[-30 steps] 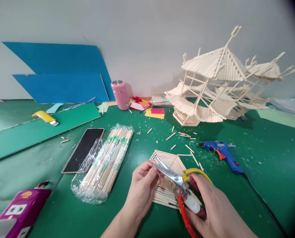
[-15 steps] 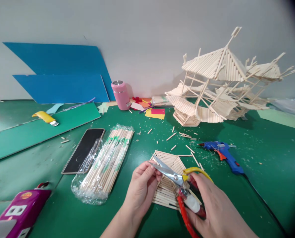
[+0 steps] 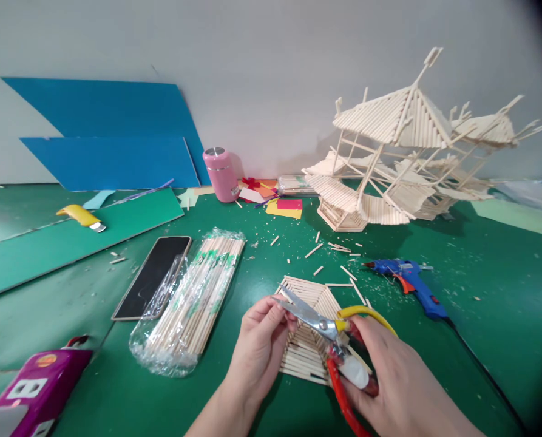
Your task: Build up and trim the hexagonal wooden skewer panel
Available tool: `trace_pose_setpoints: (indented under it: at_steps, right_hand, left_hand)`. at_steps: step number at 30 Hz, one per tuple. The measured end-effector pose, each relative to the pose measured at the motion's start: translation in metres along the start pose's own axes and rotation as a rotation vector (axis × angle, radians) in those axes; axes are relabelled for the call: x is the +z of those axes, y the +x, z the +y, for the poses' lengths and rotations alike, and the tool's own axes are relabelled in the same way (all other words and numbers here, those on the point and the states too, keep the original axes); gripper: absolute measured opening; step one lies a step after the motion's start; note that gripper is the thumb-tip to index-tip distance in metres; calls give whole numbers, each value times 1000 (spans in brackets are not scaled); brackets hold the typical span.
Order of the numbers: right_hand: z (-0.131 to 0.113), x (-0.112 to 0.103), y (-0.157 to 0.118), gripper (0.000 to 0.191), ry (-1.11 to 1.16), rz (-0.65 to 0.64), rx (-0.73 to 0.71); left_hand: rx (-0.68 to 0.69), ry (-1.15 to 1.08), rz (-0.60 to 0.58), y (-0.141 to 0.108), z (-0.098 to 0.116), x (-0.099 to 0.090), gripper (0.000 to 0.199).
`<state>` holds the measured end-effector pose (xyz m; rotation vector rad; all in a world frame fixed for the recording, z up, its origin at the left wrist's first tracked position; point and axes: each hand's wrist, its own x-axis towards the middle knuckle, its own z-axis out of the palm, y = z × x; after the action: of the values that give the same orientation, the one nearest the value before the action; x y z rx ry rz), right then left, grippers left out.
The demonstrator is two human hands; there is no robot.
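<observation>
In my right hand (image 3: 389, 370) is a pair of scissors (image 3: 314, 317) with one yellow and one red handle. The blades point left and stand slightly apart. My left hand (image 3: 261, 340) is closed in a pinch right at the blade tips; whatever lies between thumb and fingers is too hidden to make out. Beneath both hands, a flat panel of wooden sticks (image 3: 304, 367) rests on the green table, partly covered by the scissors and fingers.
A blue glue gun (image 3: 409, 276) lies to the right, its cord trailing forward. Behind stands a stick-built pavilion model (image 3: 389, 121). Left are a plastic-wrapped stick bundle (image 3: 198, 297), a phone (image 3: 155, 276), a purple power strip (image 3: 43, 382) and a yellow utility knife (image 3: 79, 215). Cut stick pieces (image 3: 314, 250) are scattered mid-table.
Both hands and the scissors keep nearly the same pose. The scissor handles sit very slightly farther right, and the whole view has shifted a little.
</observation>
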<state>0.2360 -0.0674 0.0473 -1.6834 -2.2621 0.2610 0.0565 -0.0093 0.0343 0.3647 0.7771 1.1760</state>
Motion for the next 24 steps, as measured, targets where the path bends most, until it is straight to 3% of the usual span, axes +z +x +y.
trace_pose_setpoints:
  at_steps: [24]
  right_hand:
    - [2,-2,0,24,138,-131,117]
  left_hand:
    - [5,29,-24,0,0,1,16]
